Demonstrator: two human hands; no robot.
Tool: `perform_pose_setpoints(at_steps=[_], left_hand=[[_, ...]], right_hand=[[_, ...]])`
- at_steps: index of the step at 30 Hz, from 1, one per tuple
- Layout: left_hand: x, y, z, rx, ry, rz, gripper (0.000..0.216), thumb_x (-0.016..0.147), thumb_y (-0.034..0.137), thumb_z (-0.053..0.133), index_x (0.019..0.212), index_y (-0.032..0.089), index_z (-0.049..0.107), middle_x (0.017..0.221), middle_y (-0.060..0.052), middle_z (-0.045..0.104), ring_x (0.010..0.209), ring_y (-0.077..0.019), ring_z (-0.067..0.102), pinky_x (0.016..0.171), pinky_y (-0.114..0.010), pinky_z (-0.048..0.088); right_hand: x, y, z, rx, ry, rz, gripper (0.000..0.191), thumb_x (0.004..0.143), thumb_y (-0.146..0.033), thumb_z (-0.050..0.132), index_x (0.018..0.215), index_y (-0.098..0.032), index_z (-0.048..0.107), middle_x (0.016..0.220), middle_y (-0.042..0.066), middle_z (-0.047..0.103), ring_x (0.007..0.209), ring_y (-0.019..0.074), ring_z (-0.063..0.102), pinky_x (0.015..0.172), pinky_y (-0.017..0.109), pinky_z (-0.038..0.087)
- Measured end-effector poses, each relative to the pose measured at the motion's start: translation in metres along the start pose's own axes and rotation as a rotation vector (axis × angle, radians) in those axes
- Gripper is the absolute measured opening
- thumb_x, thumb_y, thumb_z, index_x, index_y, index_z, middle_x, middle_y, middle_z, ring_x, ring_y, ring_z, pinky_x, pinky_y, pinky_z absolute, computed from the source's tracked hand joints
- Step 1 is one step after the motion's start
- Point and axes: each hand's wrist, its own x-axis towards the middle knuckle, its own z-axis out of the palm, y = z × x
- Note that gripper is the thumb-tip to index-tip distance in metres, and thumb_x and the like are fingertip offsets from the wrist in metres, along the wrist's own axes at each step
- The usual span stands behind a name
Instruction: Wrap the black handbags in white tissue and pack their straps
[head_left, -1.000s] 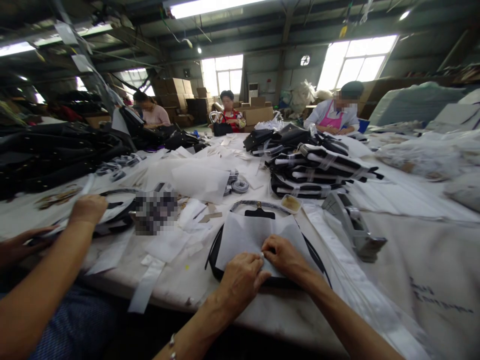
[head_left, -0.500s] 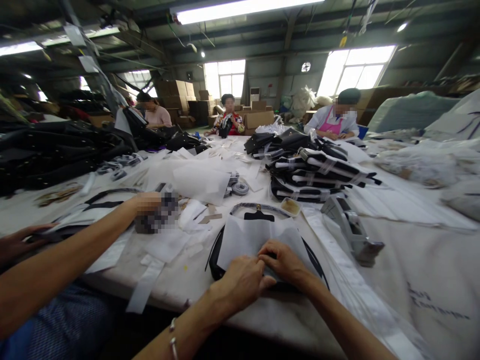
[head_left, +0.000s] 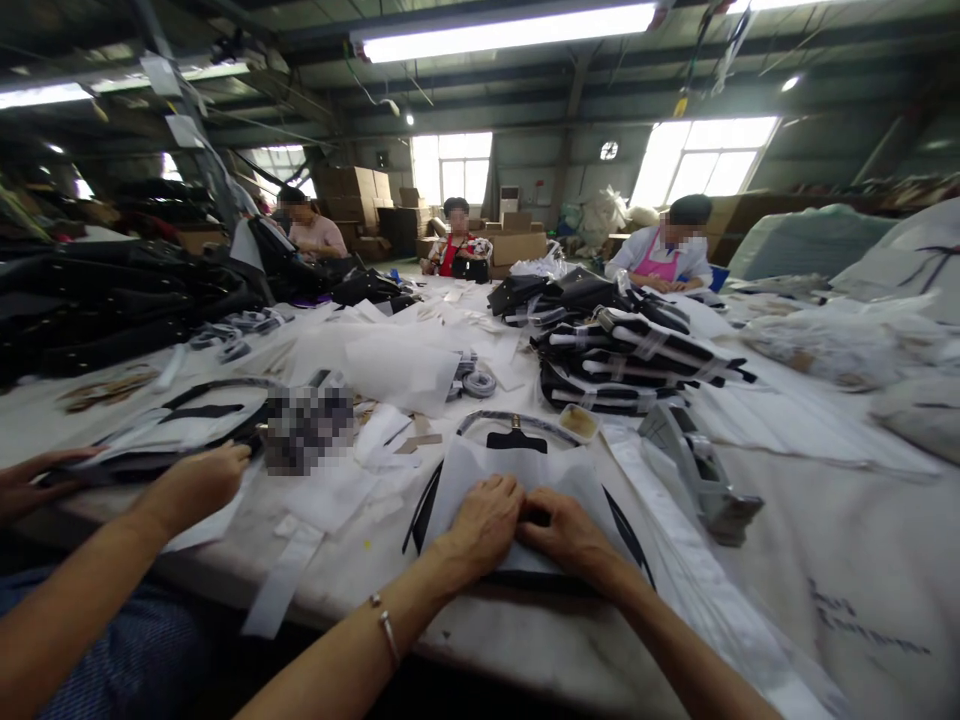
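A black handbag [head_left: 615,520] lies in front of me on the table, a white paper sheet [head_left: 457,500] spread over its front. Its wrapped handle [head_left: 491,415] arches toward the far side, beside a black tab with a small metal clasp [head_left: 516,432]. My left hand [head_left: 484,525] rests on the sheet, fingers bent and closed against the paper. Close against it, my right hand [head_left: 566,535] has curled fingers and pinches at the same sheet. Both palms hide the bag's middle, and the fingertips are partly covered.
A grey tape dispenser [head_left: 701,475] stands to the right, near a small dish [head_left: 579,422]. Stacked black bags [head_left: 622,350] lie beyond. At left, a co-worker's hands [head_left: 199,480] are at another bag [head_left: 180,425]. Paper scraps [head_left: 285,575] and rolls [head_left: 478,382] lie about.
My left hand has moved up and slightly left on the sheet, beside my right hand. The neighbouring co-worker's hand has drawn back toward the bag at left.
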Motion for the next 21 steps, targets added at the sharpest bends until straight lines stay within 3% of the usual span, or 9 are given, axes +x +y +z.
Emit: perform_pose_setpoints(at_steps=[5, 8, 12, 16, 21], left_hand=[[0.001, -0.003, 0.012, 0.006, 0.053, 0.012, 0.023, 0.092, 0.008, 0.041, 0.106, 0.015, 0.058, 0.107, -0.009, 0.061, 0.102, -0.0245, 0.056, 0.097, -0.04, 0.045], [0.003, -0.003, 0.013, -0.001, 0.047, 0.017, 0.026, 0.091, 0.008, 0.041, 0.111, 0.014, 0.058, 0.11, -0.01, 0.062, 0.104, -0.0249, 0.056, 0.098, -0.04, 0.045], [0.002, -0.005, 0.015, -0.028, 0.052, 0.008, 0.036, 0.09, 0.007, 0.043, 0.124, 0.014, 0.053, 0.122, -0.011, 0.06, 0.114, -0.0252, 0.054, 0.104, -0.04, 0.042], [0.002, -0.007, 0.016, -0.037, 0.063, 0.011, 0.037, 0.089, 0.009, 0.045, 0.125, 0.012, 0.052, 0.124, -0.012, 0.06, 0.115, -0.0259, 0.054, 0.104, -0.04, 0.042], [0.002, -0.01, 0.016, -0.106, 0.143, -0.039, 0.021, 0.092, 0.015, 0.049, 0.109, 0.014, 0.06, 0.111, -0.01, 0.064, 0.112, -0.0249, 0.057, 0.103, -0.04, 0.043]], right_hand=[[0.004, -0.019, -0.022, -0.032, -0.146, 0.076, 0.015, 0.078, -0.021, 0.058, 0.083, -0.024, 0.072, 0.084, 0.0, 0.074, 0.077, 0.019, 0.066, 0.07, 0.027, 0.048], [0.018, -0.038, -0.034, -0.328, -0.215, 0.055, 0.02, 0.075, -0.014, 0.057, 0.077, -0.024, 0.074, 0.079, 0.003, 0.075, 0.074, 0.0202, 0.066, 0.067, 0.027, 0.046], [0.052, -0.055, -0.033, -0.631, -0.193, 0.077, 0.02, 0.072, -0.008, 0.055, 0.067, -0.018, 0.071, 0.073, 0.012, 0.074, 0.07, 0.0223, 0.067, 0.062, 0.029, 0.043], [0.068, -0.039, -0.019, -0.666, -0.111, 0.129, 0.021, 0.08, -0.011, 0.052, 0.083, -0.017, 0.072, 0.085, 0.014, 0.074, 0.077, 0.0235, 0.068, 0.065, 0.03, 0.044], [0.044, 0.007, -0.003, -0.628, 0.022, 0.103, 0.026, 0.094, -0.016, 0.043, 0.099, -0.017, 0.069, 0.1, 0.011, 0.07, 0.098, 0.0212, 0.062, 0.088, 0.031, 0.044]])
